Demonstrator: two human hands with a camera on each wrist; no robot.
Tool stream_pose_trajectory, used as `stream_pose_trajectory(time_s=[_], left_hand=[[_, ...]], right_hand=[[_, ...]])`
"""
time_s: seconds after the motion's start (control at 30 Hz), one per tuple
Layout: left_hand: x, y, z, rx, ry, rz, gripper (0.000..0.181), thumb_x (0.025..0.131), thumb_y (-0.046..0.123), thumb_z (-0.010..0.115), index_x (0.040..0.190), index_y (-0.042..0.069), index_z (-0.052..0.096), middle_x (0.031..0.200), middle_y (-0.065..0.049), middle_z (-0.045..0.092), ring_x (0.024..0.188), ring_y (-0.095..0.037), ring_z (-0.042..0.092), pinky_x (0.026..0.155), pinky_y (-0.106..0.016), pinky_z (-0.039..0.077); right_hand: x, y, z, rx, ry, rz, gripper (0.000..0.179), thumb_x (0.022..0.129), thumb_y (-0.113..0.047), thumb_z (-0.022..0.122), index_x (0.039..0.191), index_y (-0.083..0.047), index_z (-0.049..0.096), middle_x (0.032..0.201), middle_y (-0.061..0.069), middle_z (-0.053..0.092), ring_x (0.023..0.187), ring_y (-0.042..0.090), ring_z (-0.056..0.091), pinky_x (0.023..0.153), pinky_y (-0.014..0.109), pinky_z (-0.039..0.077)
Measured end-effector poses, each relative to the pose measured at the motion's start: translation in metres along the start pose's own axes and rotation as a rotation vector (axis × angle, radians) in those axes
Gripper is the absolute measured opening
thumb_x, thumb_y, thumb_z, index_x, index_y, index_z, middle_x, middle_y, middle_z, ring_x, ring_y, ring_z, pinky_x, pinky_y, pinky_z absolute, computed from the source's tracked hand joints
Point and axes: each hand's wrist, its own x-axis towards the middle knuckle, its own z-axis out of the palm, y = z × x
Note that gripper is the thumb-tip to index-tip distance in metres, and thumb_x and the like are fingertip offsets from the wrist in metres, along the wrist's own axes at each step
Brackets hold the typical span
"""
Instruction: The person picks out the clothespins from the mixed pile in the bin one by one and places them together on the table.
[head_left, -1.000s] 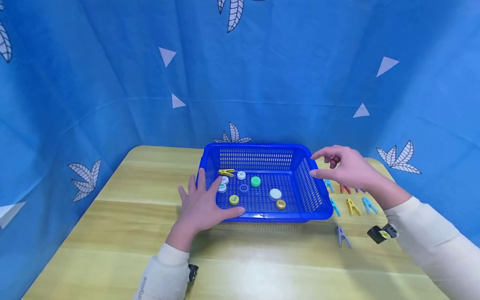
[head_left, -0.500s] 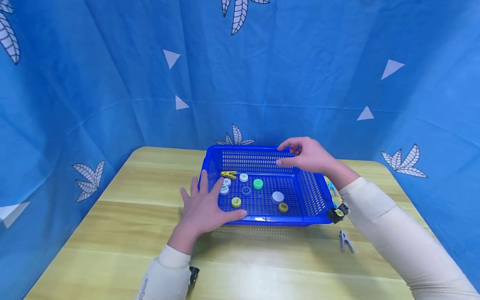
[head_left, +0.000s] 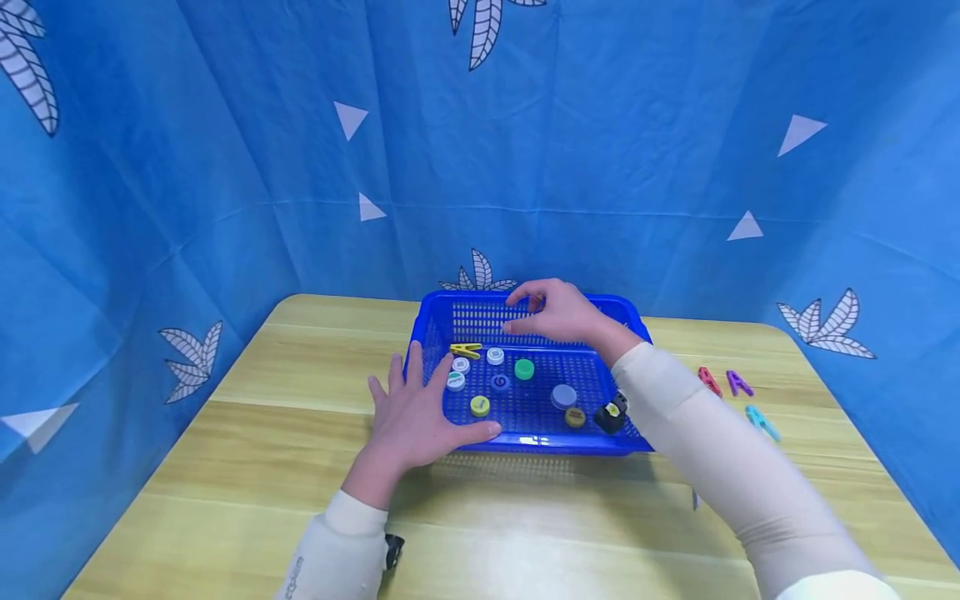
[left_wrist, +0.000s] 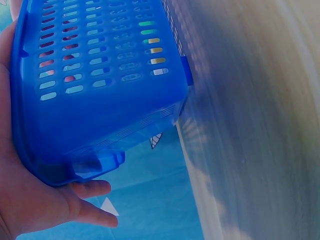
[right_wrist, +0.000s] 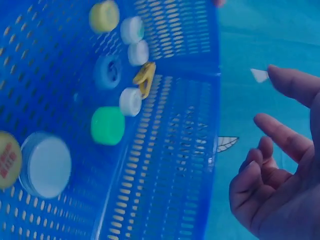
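A blue plastic basket (head_left: 540,442) sits on the wooden table. My left hand (head_left: 416,421) rests spread over its front left corner, fingers straight, touching the rim. My right hand (head_left: 562,312) hovers above the basket's back part, thumb and forefinger apart and nothing between them; the right wrist view has its other fingers loosely curled. A yellow clothespin (head_left: 466,350) lies in the basket's back left, among several bottle caps: white (right_wrist: 131,101), a green cap (head_left: 524,368), a blue cap (head_left: 500,382), a yellow cap (head_left: 479,406), a large white cap (head_left: 564,396) and a gold cap (head_left: 575,417).
To the right of the basket, a red clothespin (head_left: 709,381), a purple clothespin (head_left: 739,383) and a light blue clothespin (head_left: 762,422) lie on the table (head_left: 285,467). My right sleeve (head_left: 720,450) covers part of that side. A blue patterned curtain (head_left: 630,150) hangs behind.
My right hand has moved left from the basket's right rim to above its back part, its sleeve now covering some clothespins. The left hand has stayed at the basket's corner.
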Motion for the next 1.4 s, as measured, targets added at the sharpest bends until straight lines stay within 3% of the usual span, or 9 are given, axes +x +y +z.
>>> stream_pose_trajectory(time_s=[0.3, 0.43, 0.6, 0.87, 1.0, 1.4], left_hand=[[-0.001, -0.003, -0.002, 0.017, -0.011, -0.002, 0.130, 0.059, 0.101, 0.045, 0.160, 0.020, 0.028, 0.165, -0.020, -0.002, 0.147, -0.049, -0.005, 0.105, -0.076, -0.004], [0.000, -0.002, -0.004, 0.023, -0.017, -0.001, 0.130, 0.060, 0.100, 0.046, 0.160, 0.020, 0.026, 0.165, -0.020, -0.002, 0.147, -0.048, -0.005, 0.106, -0.075, -0.004], [-0.001, -0.002, -0.004, 0.030, -0.004, 0.001, 0.132, 0.059, 0.100, 0.046, 0.160, 0.019, 0.025, 0.165, -0.020, -0.001, 0.147, -0.048, -0.003, 0.106, -0.075, -0.003], [-0.002, -0.003, -0.003, 0.038, 0.003, 0.000, 0.134, 0.058, 0.101, 0.046, 0.161, 0.019, 0.023, 0.165, -0.020, -0.001, 0.147, -0.048, -0.003, 0.106, -0.075, -0.005], [-0.003, -0.001, -0.001, 0.042, -0.002, -0.003, 0.134, 0.058, 0.101, 0.046, 0.161, 0.020, 0.022, 0.165, -0.020, -0.003, 0.147, -0.048, -0.003, 0.106, -0.074, -0.004], [-0.004, 0.000, -0.004, 0.033, -0.011, -0.011, 0.133, 0.059, 0.100, 0.048, 0.161, 0.020, 0.021, 0.165, -0.020, -0.004, 0.147, -0.047, -0.005, 0.106, -0.074, -0.005]], right_hand=[[0.019, 0.007, 0.034, -0.022, -0.038, 0.011, 0.050, 0.085, -0.039, 0.080, 0.127, -0.014, 0.068, 0.102, 0.005, 0.063, 0.087, 0.024, 0.056, 0.070, 0.039, 0.050], [0.023, 0.011, 0.044, -0.039, -0.053, 0.024, 0.049, 0.086, -0.037, 0.080, 0.127, -0.014, 0.068, 0.096, 0.005, 0.063, 0.082, 0.024, 0.057, 0.068, 0.038, 0.050], [0.030, 0.014, 0.053, -0.043, -0.060, 0.040, 0.048, 0.086, -0.035, 0.079, 0.127, -0.014, 0.068, 0.100, 0.006, 0.065, 0.083, 0.023, 0.060, 0.069, 0.036, 0.052], [0.039, 0.012, 0.069, -0.111, -0.095, 0.050, 0.049, 0.084, -0.035, 0.079, 0.126, -0.011, 0.069, 0.113, 0.008, 0.068, 0.096, 0.024, 0.063, 0.084, 0.042, 0.054], [0.041, 0.016, 0.076, -0.177, -0.135, 0.018, 0.050, 0.084, -0.035, 0.079, 0.126, -0.009, 0.069, 0.118, 0.009, 0.068, 0.103, 0.025, 0.063, 0.091, 0.044, 0.051], [0.047, 0.017, 0.085, -0.275, -0.160, 0.020, 0.046, 0.086, -0.033, 0.077, 0.126, -0.010, 0.069, 0.126, 0.010, 0.066, 0.118, 0.030, 0.058, 0.101, 0.048, 0.044]])
